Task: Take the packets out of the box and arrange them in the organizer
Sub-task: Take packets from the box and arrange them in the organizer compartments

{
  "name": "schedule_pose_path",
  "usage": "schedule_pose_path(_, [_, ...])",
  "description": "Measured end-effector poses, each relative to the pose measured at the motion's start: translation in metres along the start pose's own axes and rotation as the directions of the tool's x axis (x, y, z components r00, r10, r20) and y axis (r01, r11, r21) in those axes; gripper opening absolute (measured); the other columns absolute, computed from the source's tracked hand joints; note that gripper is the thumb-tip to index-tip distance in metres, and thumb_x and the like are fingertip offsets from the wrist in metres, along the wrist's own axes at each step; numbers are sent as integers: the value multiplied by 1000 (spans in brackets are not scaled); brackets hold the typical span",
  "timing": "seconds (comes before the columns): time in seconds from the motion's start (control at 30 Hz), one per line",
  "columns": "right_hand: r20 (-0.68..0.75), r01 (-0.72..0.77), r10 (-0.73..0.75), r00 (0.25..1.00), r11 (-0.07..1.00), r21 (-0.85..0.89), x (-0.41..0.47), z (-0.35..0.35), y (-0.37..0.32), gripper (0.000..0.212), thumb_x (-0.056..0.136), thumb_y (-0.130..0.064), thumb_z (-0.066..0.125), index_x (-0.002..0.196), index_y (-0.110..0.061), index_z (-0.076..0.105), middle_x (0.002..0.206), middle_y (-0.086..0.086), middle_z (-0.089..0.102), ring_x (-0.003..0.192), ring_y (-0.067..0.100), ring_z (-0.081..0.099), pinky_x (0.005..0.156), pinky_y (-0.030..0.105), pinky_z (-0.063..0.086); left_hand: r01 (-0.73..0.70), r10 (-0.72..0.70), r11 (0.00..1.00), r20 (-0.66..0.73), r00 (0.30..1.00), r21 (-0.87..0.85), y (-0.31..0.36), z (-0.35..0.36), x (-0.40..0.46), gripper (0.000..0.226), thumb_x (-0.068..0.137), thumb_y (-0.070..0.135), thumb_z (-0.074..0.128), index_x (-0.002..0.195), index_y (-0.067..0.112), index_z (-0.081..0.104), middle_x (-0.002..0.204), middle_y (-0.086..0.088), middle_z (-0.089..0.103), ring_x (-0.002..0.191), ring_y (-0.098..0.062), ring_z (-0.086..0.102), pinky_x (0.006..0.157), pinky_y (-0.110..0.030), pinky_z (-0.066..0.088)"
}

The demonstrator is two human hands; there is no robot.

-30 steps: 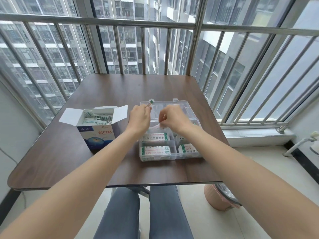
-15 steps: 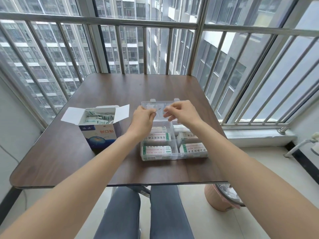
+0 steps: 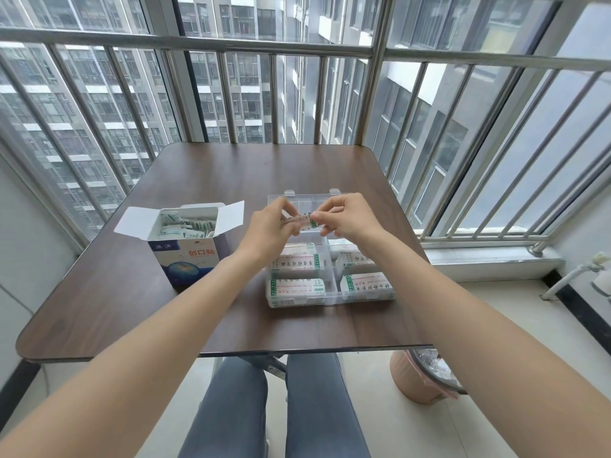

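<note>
A small white packet (image 3: pixel 305 221) with a green end is held level between both hands, above the far part of the clear plastic organizer (image 3: pixel 332 294). My left hand (image 3: pixel 269 229) pinches its left end and my right hand (image 3: pixel 350 219) pinches its right end. Stacks of packets (image 3: pixel 296 287) fill the organizer's near compartments; its lid (image 3: pixel 330 201) lies open behind. To the left stands the open blue-and-white box (image 3: pixel 188 256) with several loose packets (image 3: pixel 185 224) inside.
Box and organizer sit on a dark wooden table (image 3: pixel 231 173) on a railed balcony. A pink bin (image 3: pixel 420 378) stands on the floor under the table's right front corner. My knees are below the front edge.
Both hands rose from the organizer and moved toward its far side. The packet, upright in my left hand before, is now held level by both hands.
</note>
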State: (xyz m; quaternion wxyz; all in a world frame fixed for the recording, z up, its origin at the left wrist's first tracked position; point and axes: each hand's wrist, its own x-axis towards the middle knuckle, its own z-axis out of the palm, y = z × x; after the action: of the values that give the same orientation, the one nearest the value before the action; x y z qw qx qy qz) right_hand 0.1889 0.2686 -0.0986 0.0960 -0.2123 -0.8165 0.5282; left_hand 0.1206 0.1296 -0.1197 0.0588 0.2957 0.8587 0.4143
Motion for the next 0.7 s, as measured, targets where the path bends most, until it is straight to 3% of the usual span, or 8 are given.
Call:
schedule_pose_path(0.1, [-39,-3,-3,999,989,-148,5,5,3,16,77,-6,75,87,-9,62,68,5,64,46,6,57,55,21,45,29,-31,996,24,999,85,-3,-1,1,4,89,16,62,92,16,63,93,-5,70,87,-18,62,76,-27,46])
schedule_pose_path(0.23, [-25,32,-48,999,894,-447,8,16,6,15,79,-15,73,70,-20,61,87,6,69,85,20,65,77,37,54,25,-41,959,52,998,281,-5,-4,3,8,87,18,65,94,17,68,98,-1,69,99,-19,61,75,-28,39])
schedule_pose_path(0.3, [-9,52,-69,998,817,-574,5,20,4,9,82,-17,69,77,-20,63,96,5,69,96,23,62,75,33,49,-9,-19,931,73,997,366,-2,-5,6,11,86,17,65,97,16,69,104,-3,68,104,-21,58,75,-27,33])
schedule_pose_path(0.4, [-23,61,-106,994,722,-689,4,23,2,6,86,-13,63,91,-15,65,103,6,67,102,24,60,68,30,38,-63,11,868,107,994,493,0,-5,11,14,87,16,64,101,17,68,109,-1,67,109,-22,55,79,-31,28])
schedule_pose_path(0.53, [-12,77,-141,990,606,-792,6,29,2,19,86,-4,57,99,-14,65,105,8,65,100,29,61,68,29,38,-107,15,763,148,989,638,0,-3,15,17,87,13,62,102,20,67,108,3,66,112,-23,52,87,-36,26])
schedule_pose_path(0.7, [73,132,-132,989,530,-838,11,31,1,17,87,-7,59,101,-15,65,105,7,66,99,29,61,68,30,38,-128,-7,704,187,982,699,-2,0,18,26,86,6,58,98,25,70,106,3,68,105,-24,58,88,-39,25])
